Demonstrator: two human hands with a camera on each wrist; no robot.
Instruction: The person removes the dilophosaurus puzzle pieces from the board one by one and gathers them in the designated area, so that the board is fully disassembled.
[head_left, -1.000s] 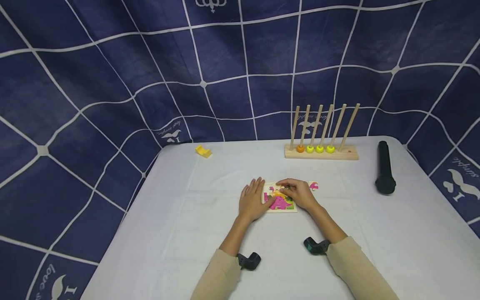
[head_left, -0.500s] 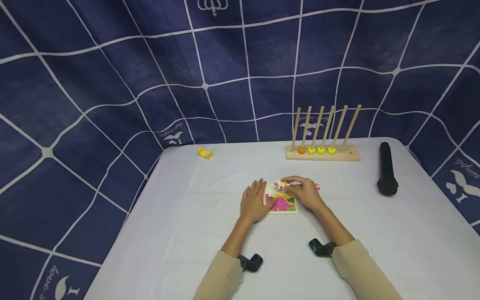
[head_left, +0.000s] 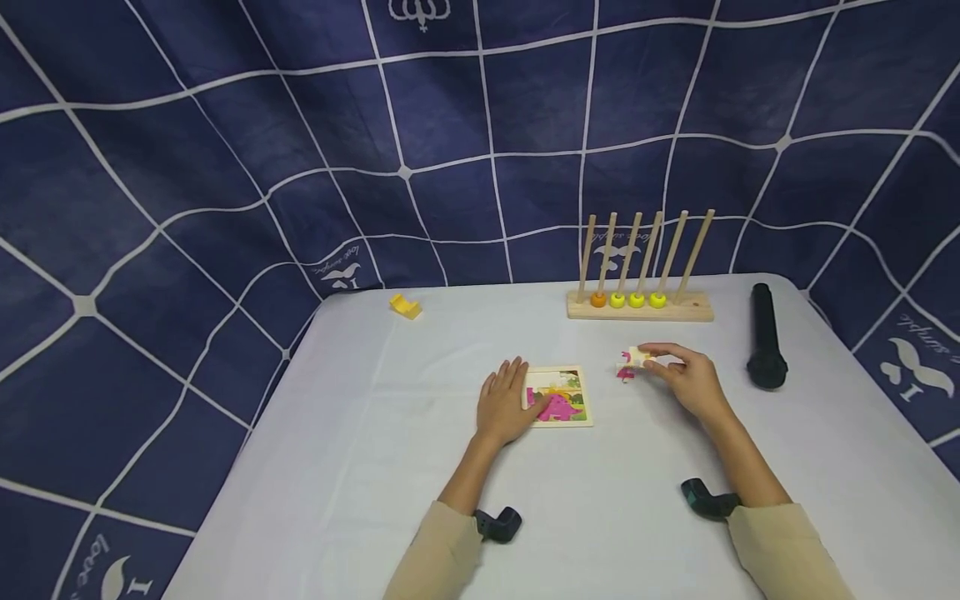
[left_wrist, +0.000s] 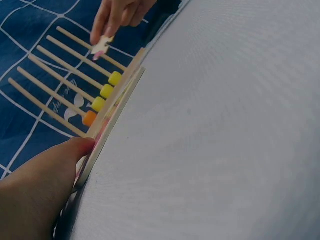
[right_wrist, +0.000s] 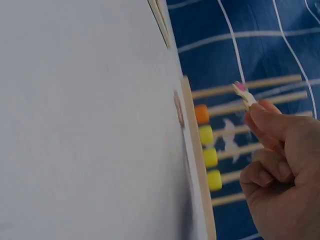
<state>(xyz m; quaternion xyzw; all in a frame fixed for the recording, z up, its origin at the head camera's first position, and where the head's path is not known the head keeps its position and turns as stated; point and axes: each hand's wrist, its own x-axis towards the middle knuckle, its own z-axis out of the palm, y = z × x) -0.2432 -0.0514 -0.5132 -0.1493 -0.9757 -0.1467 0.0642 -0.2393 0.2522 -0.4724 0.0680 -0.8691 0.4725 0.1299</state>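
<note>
My left hand (head_left: 506,404) lies on the left edge of a small wooden jigsaw puzzle tray (head_left: 572,424), its fingers straight and its thumb reaching over the pink dinosaur picture. The tray's upper left part shows bare wood. To the right of the tray, my right hand (head_left: 696,383) pinches a pale puzzle piece (head_left: 636,357) with pink on it between thumb and fingertips. The right wrist view shows this held piece (right_wrist: 244,93) raised off the table. Another loose puzzle piece (head_left: 625,375), pink, lies on the cloth just below it, partly covered in the head view.
A wooden peg stand (head_left: 641,310) with one orange and several yellow beads stands at the back. A black microphone-like object (head_left: 767,337) lies at the right. A yellow block (head_left: 406,306) sits at the back left. Dark blue curtain (head_left: 450,200) hangs behind the white table.
My right hand has lifted the puzzle piece from the tray's upper part and carried it right, over the loose piece. My left hand has stayed on the tray.
</note>
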